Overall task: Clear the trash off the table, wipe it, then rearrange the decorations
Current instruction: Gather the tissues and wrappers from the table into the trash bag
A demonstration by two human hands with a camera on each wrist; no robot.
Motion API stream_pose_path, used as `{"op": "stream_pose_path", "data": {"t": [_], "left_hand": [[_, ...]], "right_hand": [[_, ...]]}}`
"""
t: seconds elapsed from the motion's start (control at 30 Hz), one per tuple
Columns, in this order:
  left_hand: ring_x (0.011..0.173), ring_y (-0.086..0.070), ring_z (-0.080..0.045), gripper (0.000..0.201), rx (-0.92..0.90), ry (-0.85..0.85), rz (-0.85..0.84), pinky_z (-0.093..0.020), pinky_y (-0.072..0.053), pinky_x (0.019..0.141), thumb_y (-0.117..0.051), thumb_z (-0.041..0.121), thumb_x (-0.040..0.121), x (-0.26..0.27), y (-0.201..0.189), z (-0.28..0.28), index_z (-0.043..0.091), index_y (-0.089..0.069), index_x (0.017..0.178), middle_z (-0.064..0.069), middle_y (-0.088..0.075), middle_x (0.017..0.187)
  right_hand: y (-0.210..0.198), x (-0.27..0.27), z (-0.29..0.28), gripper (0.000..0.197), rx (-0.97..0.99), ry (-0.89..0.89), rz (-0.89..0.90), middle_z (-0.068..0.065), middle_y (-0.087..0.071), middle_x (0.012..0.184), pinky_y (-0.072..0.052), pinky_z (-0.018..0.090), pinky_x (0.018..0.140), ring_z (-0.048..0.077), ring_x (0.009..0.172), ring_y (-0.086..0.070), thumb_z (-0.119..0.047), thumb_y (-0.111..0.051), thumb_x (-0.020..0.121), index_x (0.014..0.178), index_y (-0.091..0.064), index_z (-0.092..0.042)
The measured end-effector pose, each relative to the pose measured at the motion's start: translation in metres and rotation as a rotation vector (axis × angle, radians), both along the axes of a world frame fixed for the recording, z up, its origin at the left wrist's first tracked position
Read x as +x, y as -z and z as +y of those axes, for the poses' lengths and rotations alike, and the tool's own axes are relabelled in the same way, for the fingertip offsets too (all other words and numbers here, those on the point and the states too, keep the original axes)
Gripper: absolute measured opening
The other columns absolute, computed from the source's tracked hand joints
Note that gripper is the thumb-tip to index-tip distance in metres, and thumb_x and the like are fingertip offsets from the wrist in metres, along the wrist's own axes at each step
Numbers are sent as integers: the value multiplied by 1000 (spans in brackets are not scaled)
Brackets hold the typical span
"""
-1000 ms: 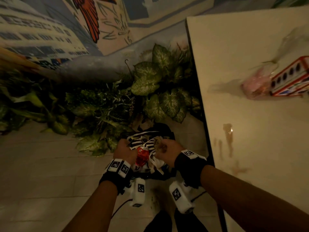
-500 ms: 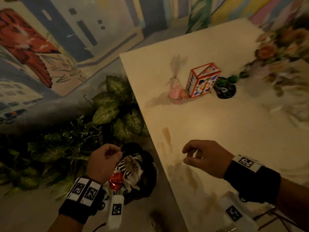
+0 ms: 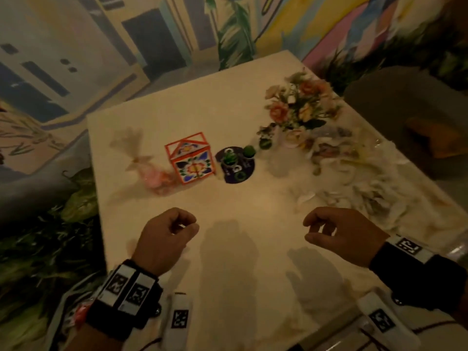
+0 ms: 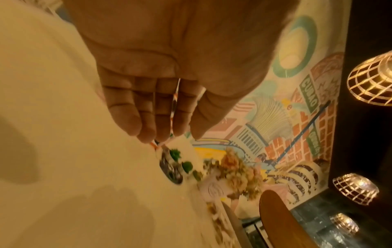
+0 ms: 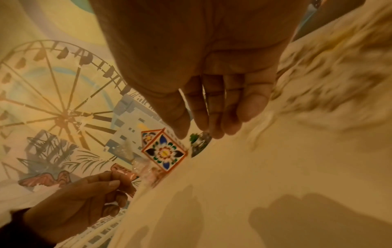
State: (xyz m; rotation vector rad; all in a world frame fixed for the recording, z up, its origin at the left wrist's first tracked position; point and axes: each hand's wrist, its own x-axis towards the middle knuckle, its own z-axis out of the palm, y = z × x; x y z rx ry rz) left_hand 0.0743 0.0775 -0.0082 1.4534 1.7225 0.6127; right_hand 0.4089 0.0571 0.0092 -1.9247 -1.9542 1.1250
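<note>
Both my hands hover over the near part of the white table (image 3: 228, 102), loosely curled and holding nothing. The left hand (image 3: 187, 224) (image 4: 169, 130) is near the table's left edge; the right hand (image 3: 314, 229) (image 5: 201, 132) is to its right. Beyond them stand a painted flower box (image 3: 190, 158) (image 5: 164, 152), a clear-wrapped pink bundle (image 3: 152, 173) left of it, and a dark round tray (image 3: 245, 171) with small green cacti. A flower bouquet (image 3: 301, 107) stands at the far right. Pale scraps (image 3: 367, 191), blurred, litter the table's right side.
A trash bag (image 3: 73, 312) with something red in it shows at the lower left, below the table's edge. Leafy plants (image 3: 50, 249) line the floor on the left. A grey chair (image 3: 405, 110) stands at the right. A painted mural wall lies beyond the table.
Both hands left the trash bag on the floor and came up over the table, the right first, then the left. My view swung from the bag to the tabletop.
</note>
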Motion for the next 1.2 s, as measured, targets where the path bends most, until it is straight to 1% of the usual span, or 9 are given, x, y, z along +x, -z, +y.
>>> {"op": "stream_pose_path", "data": {"t": [0.1,0.23,0.3,0.4,0.67,0.77,0.87,1.0,1.2], "left_hand": [[75,-61,-22,9,-41,87,64,-37,-54,72,-71,17,81,64,9,15,17,-66,88,2,-66,84],[92,-55,-15,40,-108,144,190,-28,-46,81,-71,26,82,126,24,39,18,-58,119,1,-58,116],[109,-53,-19,55,-125,136,222,-31,-45,93,-71,25,81,143,34,53,16,-51,130,-2,-51,131],[129,-43,-25,67,-140,155,302,-41,-39,106,-72,26,79,156,48,73,14,-43,138,-6,-41,143],[124,-42,-31,61,-180,153,392,-38,-37,105,-72,8,75,167,60,103,7,-48,131,-14,-37,137],[113,-49,-32,62,-173,209,349,-35,-45,94,-75,7,69,177,65,101,7,-51,126,-13,-38,130],[104,-53,-30,67,-165,281,318,-30,-46,84,-82,14,63,193,66,95,8,-52,123,-12,-41,122],[103,-50,-27,79,-163,338,299,-33,-46,90,-89,29,56,222,65,83,8,-50,123,-10,-39,120],[105,-44,-28,93,-138,390,338,-44,-43,94,-85,56,48,265,70,70,14,-48,122,-8,-38,116]], "right_hand": [[-2,59,5,20,-4,29,-50,-15,-66,79,-44,13,64,8,72,-58,-28,-75,75,84,-60,-38],[-5,109,14,26,-9,99,-132,-10,-61,92,-40,19,68,10,78,-56,-25,-78,73,91,-61,-32],[-4,121,19,30,15,130,-158,-3,-57,96,-37,23,74,15,83,-53,-20,-80,71,96,-63,-24],[-1,134,22,35,72,153,-158,-1,-53,99,-35,21,68,16,84,-50,-15,-82,67,96,-65,-18],[18,158,29,50,67,275,-191,0,-49,112,-41,32,76,22,90,-53,-28,-84,64,107,-61,-20],[27,164,30,64,26,293,-228,8,-49,122,-46,36,81,27,99,-55,-31,-86,60,116,-57,-20],[35,168,33,81,16,295,-253,13,-45,129,-46,44,93,34,112,-51,-34,-88,54,125,-51,-22],[47,174,40,105,-64,234,-277,9,-31,142,-34,47,107,33,131,-32,-44,-88,48,137,-35,-38],[54,170,48,116,-199,67,-274,0,-13,150,-30,44,111,32,138,-22,-42,-88,49,143,-20,-46]]}}
